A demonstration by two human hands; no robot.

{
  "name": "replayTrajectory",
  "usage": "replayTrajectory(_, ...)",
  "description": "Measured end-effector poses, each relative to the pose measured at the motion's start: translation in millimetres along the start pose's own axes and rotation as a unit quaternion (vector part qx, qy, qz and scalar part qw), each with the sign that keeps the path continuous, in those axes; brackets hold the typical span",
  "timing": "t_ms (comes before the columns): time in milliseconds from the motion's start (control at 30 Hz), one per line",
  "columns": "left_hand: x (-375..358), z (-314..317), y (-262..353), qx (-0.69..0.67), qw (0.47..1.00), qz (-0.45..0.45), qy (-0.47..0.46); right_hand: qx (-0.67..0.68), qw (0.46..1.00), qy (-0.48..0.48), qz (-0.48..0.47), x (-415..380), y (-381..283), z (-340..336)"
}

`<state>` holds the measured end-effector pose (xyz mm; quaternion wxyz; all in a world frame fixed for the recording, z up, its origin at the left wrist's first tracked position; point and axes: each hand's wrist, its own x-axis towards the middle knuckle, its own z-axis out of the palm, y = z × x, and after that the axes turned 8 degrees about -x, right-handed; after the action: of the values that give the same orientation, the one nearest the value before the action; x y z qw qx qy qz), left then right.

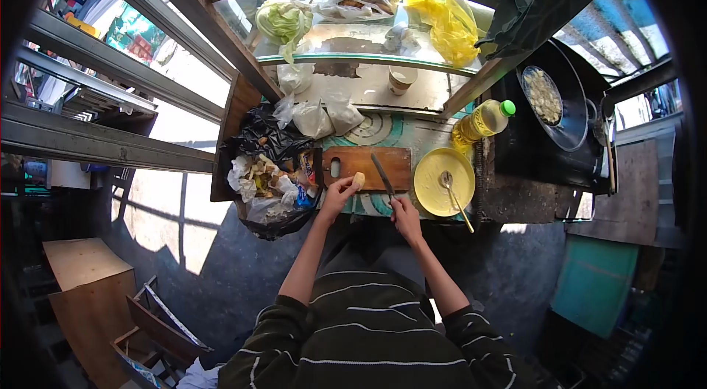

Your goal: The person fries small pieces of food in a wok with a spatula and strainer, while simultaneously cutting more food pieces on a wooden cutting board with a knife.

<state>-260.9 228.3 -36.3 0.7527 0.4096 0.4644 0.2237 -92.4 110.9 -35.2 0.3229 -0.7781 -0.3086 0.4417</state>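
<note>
A small pale piece of food [359, 180] is held in the fingertips of my left hand [339, 194], over the front edge of a brown wooden cutting board [352, 159]. My right hand [405, 216] grips the handle of a knife [382, 174], whose blade points up and left across the board's right part. Right of the board stands a yellow bowl [434, 164] with a spoon [446, 180] in it. To the board's left, a black plastic bag [269, 134] holds scraps and crumpled wrappers.
An oil bottle [486, 122] with a green cap stands behind the bowl. Farther right, a strainer of food [543, 96] rests in a large dark pan [576, 110]. White bags [312, 120] lie behind the board. A glass shelf holds cabbage [284, 20] and a yellow bag [447, 26].
</note>
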Motion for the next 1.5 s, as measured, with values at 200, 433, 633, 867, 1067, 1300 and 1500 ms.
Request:
replayTrajectory(200,2.8,-4.1,-2.9,-0.087,0.995,-0.03,-0.035,0.017,1.0,-0.013,0.021,-23.2,0.2,-0.9)
replayTrajectory(433,-9.2,-3.7,0.1,-0.33,0.933,-0.068,-0.126,-0.006,0.989,0.076,-0.125,-39.5,-29.4,-0.8)
replayTrajectory(633,-18.3,4.2,2.0,-0.381,0.917,-0.072,-0.096,-0.185,0.961,0.109,-0.175,-40.6,-44.3,-2.6)
replayTrajectory(867,-33.6,9.3,4.6,-0.436,0.898,-0.058,0.001,-0.23,0.916,0.136,-0.3,-54.1,-71.6,-3.0)
replayTrajectory(1067,-82.0,8.1,35.3,-0.465,0.88,0.048,0.088,-0.26,0.878,0.111,-0.387,-59.6,-95.1,-4.7)
replayTrajectory(1300,-117.2,-14.1,53.1,-0.5,0.848,0.089,0.153,-0.271,0.864,0.064,-0.42,-51.0,-122.3,23.3)
replayTrajectory(1500,-131.5,-31.9,53.3,-0.529,0.813,0.132,0.205,-0.203,0.883,-0.027,-0.423,-52.6,-136.3,47.7)
